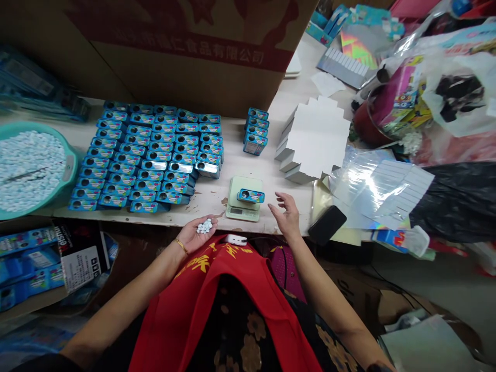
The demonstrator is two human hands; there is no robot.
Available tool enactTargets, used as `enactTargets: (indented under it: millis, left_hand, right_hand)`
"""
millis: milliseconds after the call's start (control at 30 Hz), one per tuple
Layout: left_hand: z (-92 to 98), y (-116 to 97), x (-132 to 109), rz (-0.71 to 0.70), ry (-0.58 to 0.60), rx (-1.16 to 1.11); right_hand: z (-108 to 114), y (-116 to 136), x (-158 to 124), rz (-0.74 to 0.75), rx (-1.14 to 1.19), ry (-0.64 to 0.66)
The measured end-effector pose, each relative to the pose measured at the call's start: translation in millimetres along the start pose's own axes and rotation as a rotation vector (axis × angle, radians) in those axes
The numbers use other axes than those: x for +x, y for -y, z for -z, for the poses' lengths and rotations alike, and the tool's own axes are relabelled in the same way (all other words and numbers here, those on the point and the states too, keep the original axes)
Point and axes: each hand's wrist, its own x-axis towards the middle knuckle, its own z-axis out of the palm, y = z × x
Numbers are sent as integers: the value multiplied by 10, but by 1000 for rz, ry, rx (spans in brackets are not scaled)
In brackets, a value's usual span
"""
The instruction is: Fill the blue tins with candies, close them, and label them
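Note:
My left hand (189, 236) is turned palm up at the table's front edge, cupping a small heap of pale blue and white candies (204, 226). Right of it, a pale green digital scale (236, 212) carries one small blue tin (251, 196) with a dark round spot on top. Beside the scale hovers my right hand (287, 213), fingers apart and nothing in them. Rows of similar blue tins (149, 168) stand left of the scale. Behind it, a short row of several more tins (256, 135) stands apart.
A turquoise basin (72, 168) of candies sits far left. A large cardboard box (174, 57) blocks the back. To the right are stacked white cartons (315, 137), a black phone (327, 225) at the edge, clear plastic sheets (372, 181) and a dark red container (366, 126).

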Motion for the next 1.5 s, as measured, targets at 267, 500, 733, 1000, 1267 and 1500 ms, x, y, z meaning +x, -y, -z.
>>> enactTargets:
  millis: [267, 500, 733, 1000, 1267, 1500]
  left_hand:
    - [90, -14, -11, -17, 7, -15]
    - [3, 12, -19, -23, 59, 5]
    - [-343, 138, 103, 33, 223, 33]
    - [-648, 129, 191, -22, 184, 3]
    - [-891, -32, 305, -124, 163, -45]
    - [-535, -97, 353, -120, 48, -11]
  right_hand:
    - [-163, 9, 174, 121, -103, 172]
    - [-225, 444, 50, 297, -173, 183]
    - [-641, 930, -263, 387, -404, 643]
    - [-539, 731, 93, 463, -357, 684]
    - [-426, 562, 547, 494, -253, 527]
    - [-349, 434, 472, 434, -271, 399]
